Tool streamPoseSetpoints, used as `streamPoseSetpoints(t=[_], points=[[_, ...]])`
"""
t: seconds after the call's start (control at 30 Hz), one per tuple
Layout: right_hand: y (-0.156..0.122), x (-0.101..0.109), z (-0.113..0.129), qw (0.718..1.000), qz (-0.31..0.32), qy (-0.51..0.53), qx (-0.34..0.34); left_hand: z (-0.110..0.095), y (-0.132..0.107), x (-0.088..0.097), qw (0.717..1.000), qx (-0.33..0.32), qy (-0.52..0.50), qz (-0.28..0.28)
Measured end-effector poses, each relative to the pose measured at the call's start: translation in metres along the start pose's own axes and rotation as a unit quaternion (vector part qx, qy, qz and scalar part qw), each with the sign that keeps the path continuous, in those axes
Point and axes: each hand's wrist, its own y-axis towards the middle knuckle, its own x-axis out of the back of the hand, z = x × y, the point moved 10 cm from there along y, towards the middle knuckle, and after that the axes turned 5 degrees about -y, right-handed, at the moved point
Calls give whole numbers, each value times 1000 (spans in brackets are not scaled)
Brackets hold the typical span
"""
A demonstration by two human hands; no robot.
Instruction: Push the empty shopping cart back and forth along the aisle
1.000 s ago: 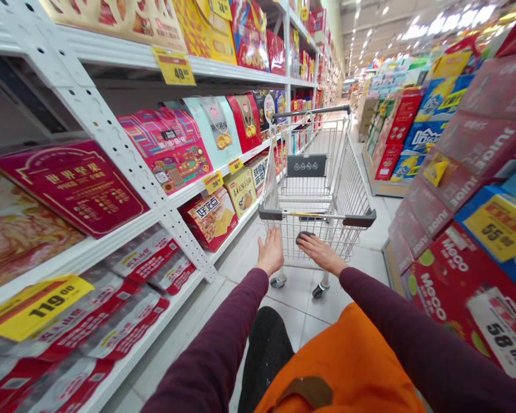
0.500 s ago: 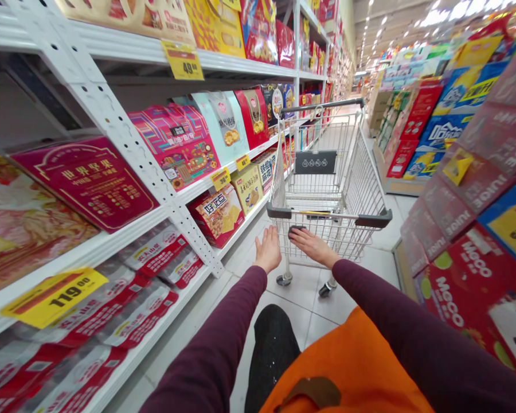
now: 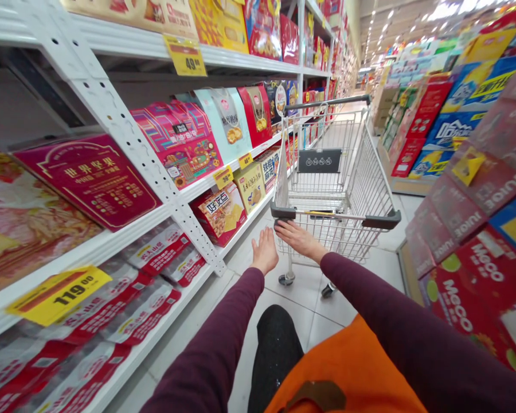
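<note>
Both arms reach forward in maroon sleeves [image 3: 206, 344] over an orange apron [image 3: 344, 373]. The left hand [image 3: 265, 250] is open, palm forward and fingers spread, holding nothing, just below the near handle of the shopping trolley [image 3: 372, 183]. The right hand [image 3: 300, 238] stretches across with flat fingers [image 3: 284, 228] at the black left handle grip [image 3: 284, 211]; whether they have hold, I cannot tell. The trolley stands ahead on the tiles, with a black plate [image 3: 319, 160] on its wire basket. On the white steel shelving [image 3: 124, 137] to the left sit a "世界坚果" gift box [image 3: 86, 180] and a 好吃点 box [image 3: 215, 215], with a yellow 119.00 price tag [image 3: 58, 295] on the shelf edge; red Meco boxes [image 3: 456, 304] stack to the right
</note>
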Motion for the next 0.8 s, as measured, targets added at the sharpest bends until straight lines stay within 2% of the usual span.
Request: streamPoseSetpoints(t=[0.1,0.17,0.23,0.37,0.43,0.5,0.57,0.63,0.7,0.8], points=[[-24,-22,8,1000,28,2,-2,5,-5,1,1000,4,4,6],[-31,-24,10,1000,31,3,-3,6,-6,1,1000,4,6,8],[-26,-13,9,1000,14,1,-2,7,-5,2,1000,3,5,4],[9,28,-5,998,-56,-2,-20,4,0,6,1000,2,3,-11],[20,35,-9,997,-69,-8,-30,2,2,12,1000,2,4,-23],[19,27,-6,999,-43,-12,-30,0,3,20,999,1,7,-41],[8,12,0,999,1,-7,-33,-3,3,28,998,-4,12,-58],[-6,7,1,999,14,1,-48,-9,4,35,997,-16,21,-73],[-12,21,-5,997,-31,1,-75,-18,7,45,994,-37,35,-96],[-11,60,-26,984,-118,-29,-130,-39,17,61,986,-73,70,-133]])
